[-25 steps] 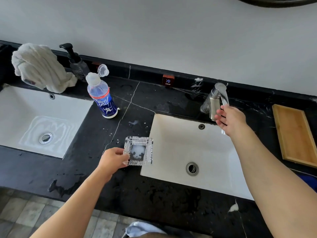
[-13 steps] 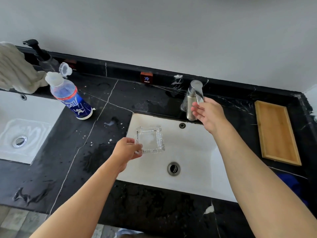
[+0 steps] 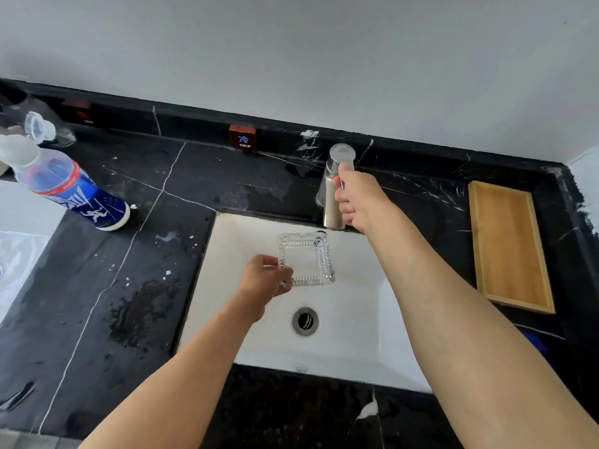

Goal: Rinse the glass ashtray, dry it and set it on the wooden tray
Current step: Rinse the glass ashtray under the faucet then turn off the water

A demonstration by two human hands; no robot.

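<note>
My left hand (image 3: 264,281) holds the square cut-glass ashtray (image 3: 306,258) by its near-left corner, above the white sink basin (image 3: 353,345), just below the spout. My right hand (image 3: 358,197) is wrapped around the handle of the steel tap (image 3: 334,189) at the back of the basin. No water stream is visible. The wooden tray (image 3: 509,244) lies on the black counter to the right of the sink, with nothing in it.
A blue-labelled plastic bottle (image 3: 69,189) with its flip cap open stands on the black marble counter (image 3: 129,270) at left, among wet patches. A second white basin (image 3: 16,254) is at the far left. A red "COLD" tag (image 3: 243,139) sits on the backsplash.
My left hand carried the ashtray from the counter to over the basin, under the spout. My right hand closed around the tap handle. The view shifted right.
</note>
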